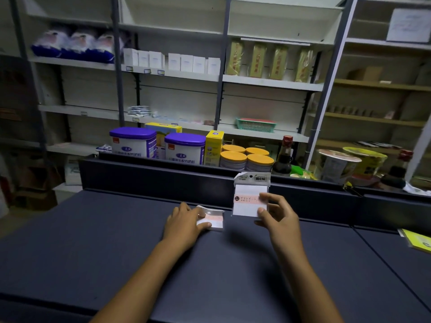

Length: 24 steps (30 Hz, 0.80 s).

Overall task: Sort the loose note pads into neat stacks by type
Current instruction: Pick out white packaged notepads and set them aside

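Observation:
My right hand (277, 215) pinches a packaged white note pad (247, 194) with a pink band and holds it upright above the dark counter (116, 241). My left hand (186, 221) rests on a small stack of the same white, pink-banded note pads (215, 220) lying flat on the counter, thumb along the stack's near edge and fingers over its top. A yellow-green note pad (418, 241) lies at the counter's right edge, partly cut off by the frame.
A raised dark ledge (151, 176) runs along the counter's far side. Behind it stand purple-lidded tins (133, 142), yellow boxes (213, 148), orange-lidded jars (247, 159), a dark bottle (283, 157) and noodle cups (335, 164). Shelving fills the background.

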{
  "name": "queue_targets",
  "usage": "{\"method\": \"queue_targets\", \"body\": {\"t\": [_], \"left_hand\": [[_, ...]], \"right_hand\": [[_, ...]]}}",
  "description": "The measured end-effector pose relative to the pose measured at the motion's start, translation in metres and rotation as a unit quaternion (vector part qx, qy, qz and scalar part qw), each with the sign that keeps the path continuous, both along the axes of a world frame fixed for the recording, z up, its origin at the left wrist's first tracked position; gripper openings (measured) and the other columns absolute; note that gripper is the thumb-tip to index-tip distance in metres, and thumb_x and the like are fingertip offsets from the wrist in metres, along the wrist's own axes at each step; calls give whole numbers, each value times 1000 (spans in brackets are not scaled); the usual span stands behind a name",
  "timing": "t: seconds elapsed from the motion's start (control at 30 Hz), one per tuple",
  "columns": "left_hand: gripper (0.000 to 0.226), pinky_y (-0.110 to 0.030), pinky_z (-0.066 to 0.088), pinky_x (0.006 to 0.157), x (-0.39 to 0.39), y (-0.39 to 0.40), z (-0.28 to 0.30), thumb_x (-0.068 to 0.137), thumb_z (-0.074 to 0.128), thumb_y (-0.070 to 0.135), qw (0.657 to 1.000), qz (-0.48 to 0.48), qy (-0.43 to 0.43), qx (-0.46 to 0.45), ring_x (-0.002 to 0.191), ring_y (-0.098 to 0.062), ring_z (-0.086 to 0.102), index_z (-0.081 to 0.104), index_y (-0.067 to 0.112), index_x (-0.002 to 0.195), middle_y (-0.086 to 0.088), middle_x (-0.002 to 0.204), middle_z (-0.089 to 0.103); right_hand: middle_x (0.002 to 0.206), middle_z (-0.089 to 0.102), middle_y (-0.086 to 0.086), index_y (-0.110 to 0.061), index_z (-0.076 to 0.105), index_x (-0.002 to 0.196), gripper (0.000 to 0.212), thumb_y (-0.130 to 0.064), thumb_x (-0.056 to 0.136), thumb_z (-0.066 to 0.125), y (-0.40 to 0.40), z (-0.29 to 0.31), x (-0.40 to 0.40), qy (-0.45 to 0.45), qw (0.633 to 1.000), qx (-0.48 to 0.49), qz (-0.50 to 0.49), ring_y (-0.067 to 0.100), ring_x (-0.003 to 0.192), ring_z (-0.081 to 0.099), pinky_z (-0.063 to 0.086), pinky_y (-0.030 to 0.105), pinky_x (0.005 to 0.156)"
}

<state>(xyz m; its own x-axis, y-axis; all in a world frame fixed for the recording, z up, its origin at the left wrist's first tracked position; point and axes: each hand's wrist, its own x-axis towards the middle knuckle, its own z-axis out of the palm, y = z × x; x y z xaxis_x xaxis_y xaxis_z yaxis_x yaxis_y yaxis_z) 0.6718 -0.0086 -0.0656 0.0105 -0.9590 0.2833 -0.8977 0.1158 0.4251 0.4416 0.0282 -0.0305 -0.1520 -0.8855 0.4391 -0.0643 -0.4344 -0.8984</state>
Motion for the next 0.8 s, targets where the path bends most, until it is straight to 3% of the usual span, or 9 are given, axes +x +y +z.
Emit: {"method": "queue_targets", "body": {"t": [0.1, 0.3, 0.4, 0.6, 0.67, 0.77, 0.8], "left_hand": [[34, -33, 46, 84, 17, -5, 14, 89, 56, 57, 999, -22, 18, -16, 107, -19, 56, 61, 34, 114, 5, 111, 53], [44, -33, 44, 83, 46, -18, 28, 95, 45, 57, 979, 59, -177, -79, 104, -21, 57, 59, 22, 117, -1, 113, 59], [45, -32, 46, 83, 52, -19, 19, 96, 44, 57, 983, 65, -161, -58, 105, -21, 57, 58, 20, 118, -2, 114, 58], [44, -31, 46, 81, 58, -18, 15, 98, 39, 56, 983, 86, -141, -77, 103, -18, 58, 59, 21, 114, 0, 111, 60], [45, -31, 46, 81, 56, -18, 14, 98, 36, 57, 984, 89, -140, -71, 103, -19, 58, 60, 21, 113, 0, 110, 60], [46, -31, 46, 81, 53, -17, 13, 99, 34, 57, 984, 89, -135, -69, 103, -18, 58, 60, 20, 111, 0, 109, 60], [46, -31, 45, 80, 52, -17, 13, 99, 34, 57, 984, 90, -134, -69, 103, -18, 58, 60, 20, 111, 1, 109, 60]], "right_hand": [[95, 71, -6, -28, 68, 108, 32, -1, 91, 62, -10, 2, 10, 32, 999, 7, 2, 8, 86, 67, 57, 24, 66], [102, 72, -2, -25, 66, 109, 26, -6, 91, 65, -32, 1, 39, 80, 995, 52, 21, 14, 91, 67, 53, 21, 62], [104, 71, -6, -24, 67, 108, 23, -9, 90, 68, -42, -3, 52, 113, 990, 68, 40, 11, 95, 66, 52, 20, 67], [103, 72, -4, -23, 70, 105, 18, -15, 89, 70, -54, -18, 59, 172, 980, 92, 32, 15, 101, 67, 54, 39, 89], [102, 72, -5, -23, 71, 106, 17, -19, 89, 71, -55, -21, 60, 200, 976, 84, 21, 11, 100, 66, 53, 32, 90], [93, 71, -8, -30, 71, 104, 14, -27, 90, 70, -55, -22, 60, 252, 966, 64, -2, -1, 87, 63, 45, 9, 73], [90, 71, -7, -30, 72, 103, 13, -29, 91, 69, -55, -23, 60, 265, 963, 58, -6, -1, 83, 62, 43, 8, 69]]}}
